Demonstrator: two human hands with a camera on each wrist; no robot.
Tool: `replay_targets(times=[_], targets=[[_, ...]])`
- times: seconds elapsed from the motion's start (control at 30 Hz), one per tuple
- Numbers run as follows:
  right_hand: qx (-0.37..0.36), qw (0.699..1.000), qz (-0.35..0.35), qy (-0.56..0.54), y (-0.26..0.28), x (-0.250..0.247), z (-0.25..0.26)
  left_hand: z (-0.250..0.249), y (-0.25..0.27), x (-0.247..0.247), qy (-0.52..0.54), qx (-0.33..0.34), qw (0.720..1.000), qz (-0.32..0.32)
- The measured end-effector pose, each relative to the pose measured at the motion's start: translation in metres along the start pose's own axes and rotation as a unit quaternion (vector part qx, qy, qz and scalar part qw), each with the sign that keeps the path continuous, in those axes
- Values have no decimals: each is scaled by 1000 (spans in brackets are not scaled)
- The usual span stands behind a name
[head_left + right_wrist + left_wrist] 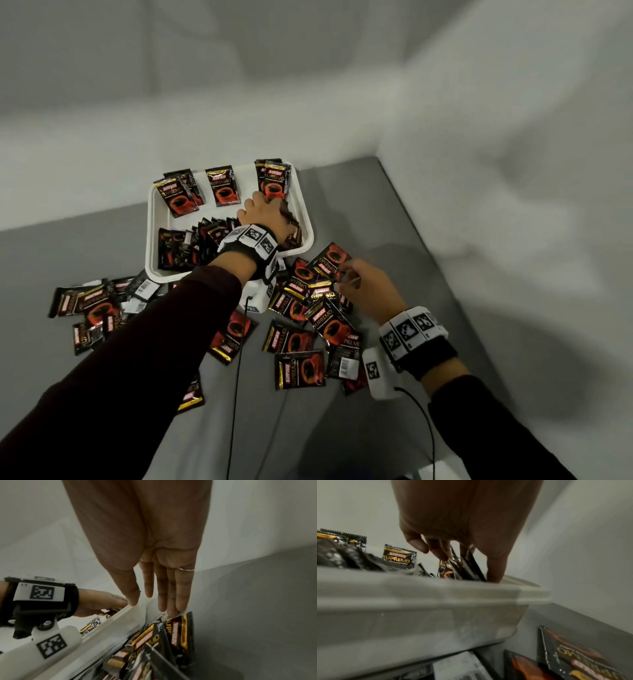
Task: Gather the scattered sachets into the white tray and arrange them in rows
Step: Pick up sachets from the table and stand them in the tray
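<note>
Reaching into the white tray [153, 219], the left hand [263, 214] is seen with a few Kopiko Supremo sachets [467, 566] pinched edge-on between its curled fingers [436, 550] and thumb, at the tray's right side.

Further sachets are stood against the tray's far wall [222, 185], and an overlapping row is packed along its near side [191, 246]. Just beside the tray's near right corner, the right hand [371, 291] is held over the scattered sachets on the grey table [394, 222]; its fingers [171, 595] are kept straight and close together, their tips touching the top edge of one tilted sachet [181, 630], with nothing gripped. A second loose heap of sachets [92, 308] is left on the table beyond the left forearm.
</note>
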State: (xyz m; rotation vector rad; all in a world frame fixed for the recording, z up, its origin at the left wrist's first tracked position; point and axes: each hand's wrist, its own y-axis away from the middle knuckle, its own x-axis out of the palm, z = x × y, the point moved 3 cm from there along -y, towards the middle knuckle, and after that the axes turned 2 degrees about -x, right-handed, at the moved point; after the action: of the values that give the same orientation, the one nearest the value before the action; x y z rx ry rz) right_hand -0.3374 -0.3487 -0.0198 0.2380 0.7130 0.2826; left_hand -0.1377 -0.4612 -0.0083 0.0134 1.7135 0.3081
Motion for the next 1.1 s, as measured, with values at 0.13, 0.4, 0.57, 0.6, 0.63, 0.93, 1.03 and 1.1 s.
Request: replay_targets(times=[0.13, 0.4, 0.57, 0.6, 0.63, 0.93, 1.03, 1.1], targets=[[-44, 998, 17, 44, 10, 19, 11, 17, 22, -21, 65, 1, 998, -10], [-142, 986, 50, 76, 20, 97, 53, 147, 150, -4, 306, -8, 951, -55], [-184, 965, 93, 160, 16, 151, 78, 202, 209, 47, 208, -129, 970, 6], [-200, 958, 98, 181, 16, 159, 83, 205, 216, 54, 196, -148, 969, 22], [-215, 950, 103, 200, 16, 166, 87, 207, 222, 60, 187, -166, 967, 40], [-170, 930, 144, 294, 13, 176, 102, 214, 237, 70, 213, -192, 953, 99], [-160, 893, 189, 375, 18, 169, 102, 230, 239, 67, 242, -191, 942, 136], [-152, 883, 248, 368, 19, 163, 99, 241, 237, 61, 283, -179, 927, 171]])
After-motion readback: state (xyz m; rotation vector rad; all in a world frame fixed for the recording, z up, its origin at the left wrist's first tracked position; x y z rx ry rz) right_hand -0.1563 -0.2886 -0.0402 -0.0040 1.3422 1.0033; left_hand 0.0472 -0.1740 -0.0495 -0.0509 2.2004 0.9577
